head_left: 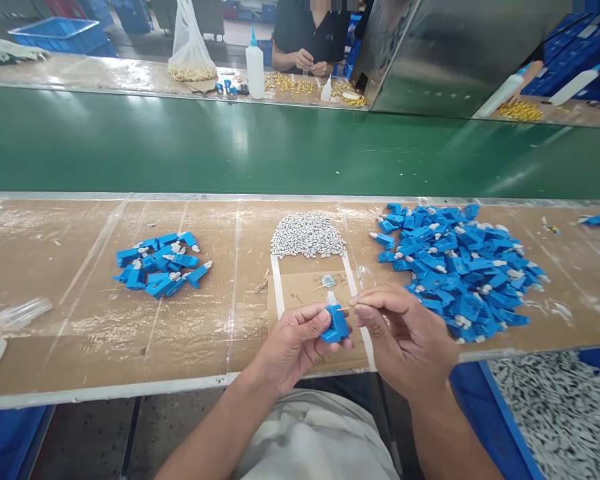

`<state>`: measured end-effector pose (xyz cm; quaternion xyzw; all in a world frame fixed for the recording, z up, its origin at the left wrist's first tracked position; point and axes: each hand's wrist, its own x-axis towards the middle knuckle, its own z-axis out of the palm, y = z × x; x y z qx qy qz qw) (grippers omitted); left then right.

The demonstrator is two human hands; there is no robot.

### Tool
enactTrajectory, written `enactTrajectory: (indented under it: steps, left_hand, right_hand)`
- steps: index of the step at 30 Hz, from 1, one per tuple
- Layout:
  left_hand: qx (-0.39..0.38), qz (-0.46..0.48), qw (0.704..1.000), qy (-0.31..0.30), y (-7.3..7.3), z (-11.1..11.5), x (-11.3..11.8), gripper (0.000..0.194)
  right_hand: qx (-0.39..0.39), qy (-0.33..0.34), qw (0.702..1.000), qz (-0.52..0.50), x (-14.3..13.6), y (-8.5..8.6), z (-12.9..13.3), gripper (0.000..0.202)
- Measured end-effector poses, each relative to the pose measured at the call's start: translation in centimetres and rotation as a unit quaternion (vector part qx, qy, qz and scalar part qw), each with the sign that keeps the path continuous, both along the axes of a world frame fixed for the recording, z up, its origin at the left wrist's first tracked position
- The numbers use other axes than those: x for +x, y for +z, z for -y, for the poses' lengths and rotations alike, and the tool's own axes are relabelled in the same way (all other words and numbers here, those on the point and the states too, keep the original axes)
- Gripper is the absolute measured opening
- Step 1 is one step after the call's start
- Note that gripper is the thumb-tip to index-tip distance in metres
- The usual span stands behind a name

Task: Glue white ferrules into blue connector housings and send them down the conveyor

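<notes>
Left hand [295, 343] curled shut round a blue part [337, 327], above near edge of bench [95, 313]. Right hand [410, 340] pinches thin stick [345, 309] at the part. Bench brown, scuffed, taped; left pile [163, 263], right pile [465, 267], grey bits [307, 235] between. Green belt [180, 140] behind, co-worker [305, 40] beyond.

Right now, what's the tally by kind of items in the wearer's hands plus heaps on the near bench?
Blue part, in left hand: 1
Stick, in right hand: 1
Blue heaps: 2
White heap: 1
Total: 5
</notes>
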<state>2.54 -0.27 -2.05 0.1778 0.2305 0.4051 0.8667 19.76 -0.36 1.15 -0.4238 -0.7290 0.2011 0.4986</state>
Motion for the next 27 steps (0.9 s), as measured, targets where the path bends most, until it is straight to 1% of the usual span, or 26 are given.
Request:
enactTrajectory:
  steps: [4,8,10,13,15,17,18,20,23,25,27]
  left_hand:
    - [0.004,-0.004,1.000,0.002,-0.3,0.0,0.0,0.024]
    - [0.003,-0.011,1.000,0.001,-0.4,0.0,-0.1,0.025]
    - [0.009,-0.012,1.000,0.005,-0.5,0.1,-0.2,0.023]
    - [0.012,-0.013,1.000,0.007,-0.6,0.2,-0.5,0.023]
    - [-0.002,-0.013,1.000,0.006,-0.8,0.3,-0.8,0.024]
    - [-0.022,-0.008,1.000,0.011,-1.0,0.2,-1.2,0.026]
    - [-0.032,-0.006,0.999,0.014,-1.1,0.2,-1.3,0.026]
    - [-0.050,-0.002,0.999,0.020,-1.4,0.1,-1.7,0.029]
    - [-0.067,0.005,0.997,0.033,-1.7,0.1,-2.3,0.032]
    - [-0.073,0.007,0.997,0.040,-1.9,0.1,-2.7,0.032]
    - [-0.081,0.006,0.996,0.044,-2.1,0.1,-3.1,0.032]
  right_hand:
    - [0.004,0.022,0.999,0.027,0.0,0.1,-0.2,0.023]
    - [0.020,0.023,0.999,0.041,-0.2,0.0,-0.4,0.024]
    - [0.016,0.029,0.999,0.041,-0.3,0.0,-0.4,0.024]
    - [-0.009,0.033,0.999,0.001,-0.3,-0.1,-0.2,0.022]
    - [-0.023,0.011,0.999,-0.047,0.0,-0.1,-0.1,0.020]
    - [-0.029,-0.023,0.997,-0.065,0.6,-0.3,-0.1,0.016]
    - [-0.034,-0.034,0.997,-0.055,0.9,-0.6,0.0,0.014]
    - [-0.054,-0.036,0.998,-0.009,1.4,-1.3,0.1,0.011]
    - [-0.110,-0.008,0.992,0.064,1.9,-3.1,0.3,0.007]
    - [-0.145,0.004,0.985,0.091,2.3,-4.3,0.2,0.008]
    - [-0.158,0.004,0.982,0.106,2.8,-5.3,-0.6,0.012]
